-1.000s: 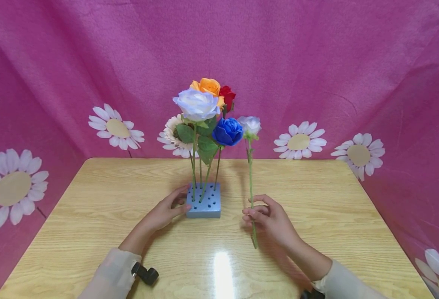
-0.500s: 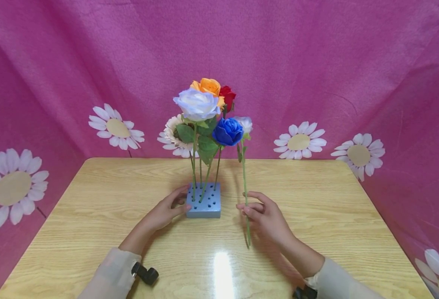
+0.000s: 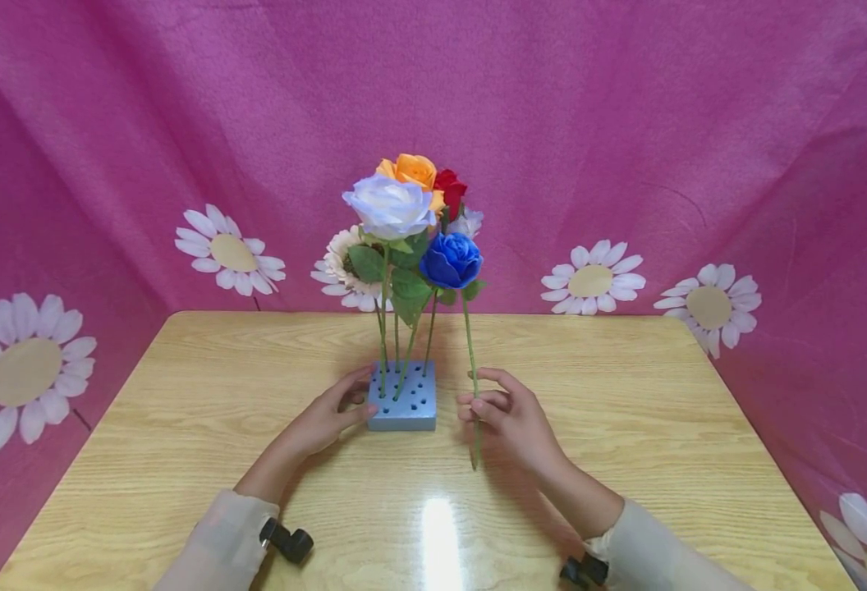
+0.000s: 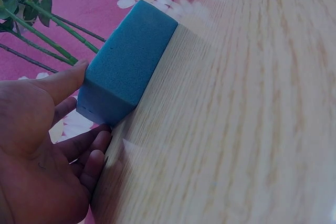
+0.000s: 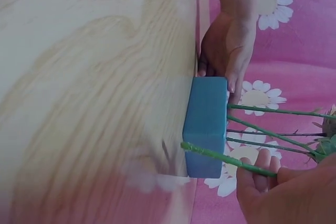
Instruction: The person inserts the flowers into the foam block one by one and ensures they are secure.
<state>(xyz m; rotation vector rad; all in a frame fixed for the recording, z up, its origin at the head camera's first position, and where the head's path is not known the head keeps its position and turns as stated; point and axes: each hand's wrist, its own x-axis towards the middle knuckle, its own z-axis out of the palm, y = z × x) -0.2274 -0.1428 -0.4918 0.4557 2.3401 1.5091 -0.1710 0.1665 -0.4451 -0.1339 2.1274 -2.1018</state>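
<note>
In the head view, my left hand [image 3: 323, 420] holds the left side of a light blue flower-holder block [image 3: 404, 420], its thumb at the near corner. Holes dot the block's top. From it rise a pale lilac rose [image 3: 389, 207], an orange rose [image 3: 411, 171], a red rose [image 3: 450, 190], a blue rose [image 3: 451, 261] and a cream daisy-like flower [image 3: 343, 256]. Right of the block, my right hand [image 3: 516, 423] pinches the green stem of a white rose [image 3: 470, 345], whose bloom is partly behind the blue one. The right wrist view shows the stem's lower end [image 5: 210, 153] free beside the block.
A wooden table [image 3: 626, 386] carries the block, with a bright light reflection near its front. Behind and beside the table hangs a pink cloth [image 3: 596, 123] printed with large white daisies. Black wrist devices [image 3: 287, 542] sit at both cuffs.
My right hand has moved left towards the block, bringing the white rose with it. Its bloom has gone partly behind the blue rose. My left hand has stayed still.
</note>
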